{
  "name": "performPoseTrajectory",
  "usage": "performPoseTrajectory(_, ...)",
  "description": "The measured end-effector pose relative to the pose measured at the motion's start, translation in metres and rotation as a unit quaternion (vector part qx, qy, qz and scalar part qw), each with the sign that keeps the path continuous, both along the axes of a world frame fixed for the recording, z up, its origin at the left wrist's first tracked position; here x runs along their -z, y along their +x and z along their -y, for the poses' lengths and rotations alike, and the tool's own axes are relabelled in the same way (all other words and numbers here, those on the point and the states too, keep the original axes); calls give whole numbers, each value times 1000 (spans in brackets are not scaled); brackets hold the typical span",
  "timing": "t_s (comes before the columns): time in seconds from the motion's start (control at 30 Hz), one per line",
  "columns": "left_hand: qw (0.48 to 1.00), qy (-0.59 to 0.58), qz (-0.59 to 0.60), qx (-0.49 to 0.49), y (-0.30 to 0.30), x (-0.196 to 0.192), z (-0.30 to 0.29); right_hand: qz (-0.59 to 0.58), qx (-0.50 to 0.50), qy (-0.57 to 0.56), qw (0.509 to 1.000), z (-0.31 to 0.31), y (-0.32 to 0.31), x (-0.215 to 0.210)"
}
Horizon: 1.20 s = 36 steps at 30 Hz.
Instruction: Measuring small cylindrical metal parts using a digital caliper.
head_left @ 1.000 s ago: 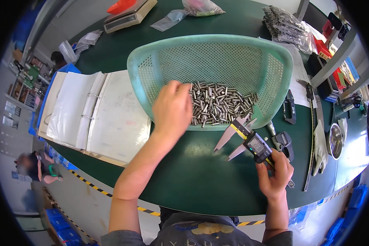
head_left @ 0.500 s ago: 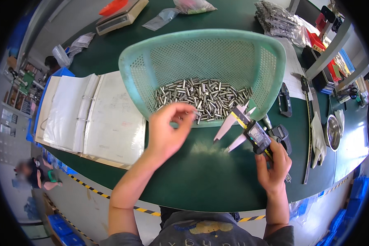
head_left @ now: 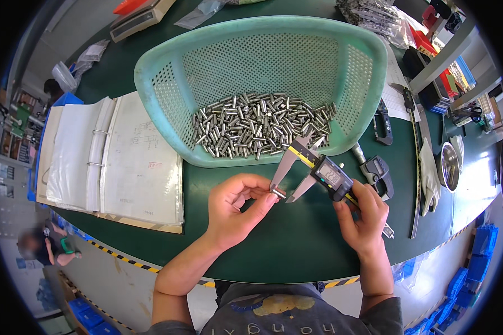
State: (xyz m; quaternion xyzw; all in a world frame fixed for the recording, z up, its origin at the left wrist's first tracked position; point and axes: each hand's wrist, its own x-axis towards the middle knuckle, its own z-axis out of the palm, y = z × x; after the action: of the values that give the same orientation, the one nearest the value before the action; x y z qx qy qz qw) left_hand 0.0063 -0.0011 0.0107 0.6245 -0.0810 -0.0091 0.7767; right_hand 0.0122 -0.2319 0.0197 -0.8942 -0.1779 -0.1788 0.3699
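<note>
Between the thumb and fingers of my left hand (head_left: 241,207) is a small shiny metal pin (head_left: 278,193). My right hand (head_left: 364,215) grips a digital caliper (head_left: 328,174) by its body and beam. The caliper's jaws are spread apart and point toward the pin, whose end lies close to the jaw tips; whether they touch I cannot tell. Beyond both hands, a green perforated plastic basket (head_left: 262,39) holds a heap of similar metal pins (head_left: 262,123).
An open ring binder (head_left: 142,167) lies at the left. On the right are a digital micrometer (head_left: 376,170), a long caliper (head_left: 414,167), white gloves (head_left: 428,178) and a metal bowl (head_left: 450,166). A scale (head_left: 140,19) stands far left, with bagged parts (head_left: 369,17) at the far right.
My left hand has come back from the basket's near edge, bringing a pin toward the caliper jaws. The caliper has shifted slightly left. The whole view has also shifted.
</note>
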Motion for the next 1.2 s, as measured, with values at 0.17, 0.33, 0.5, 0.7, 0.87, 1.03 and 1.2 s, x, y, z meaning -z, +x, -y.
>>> performPoseTrajectory(0.17, 999, -36, -7, 4, -3, 2, -2, 4, 0, -15, 1000, 2, 0, -1)
performPoseTrajectory(0.33, 999, -28, -6, 15, -4, 2, -3, 6, 20, -35, 999, 2, 0, -4)
performPoseTrajectory(0.5, 998, -41, -12, 37, -3, -3, -3, 2, 25, -42, 999, 4, -2, -9)
performPoseTrajectory(0.7, 998, -52, -15, 39, -2, 5, -6, 21, 18, -52, 998, 3, 3, -7)
performPoseTrajectory(0.87, 996, -73, -33, 37, -1, 8, -3, 8, 1, -54, 998, 6, 2, -6)
performPoseTrajectory(1.03, 992, 89, -44, -77, 11, 20, 10, 7, 52, -32, 998, 3, 1, -6)
performPoseTrajectory(1.2, 967, 211, 100, -98, 68, -6, 44, 87, 55, 0, 995, 11, -1, -7)
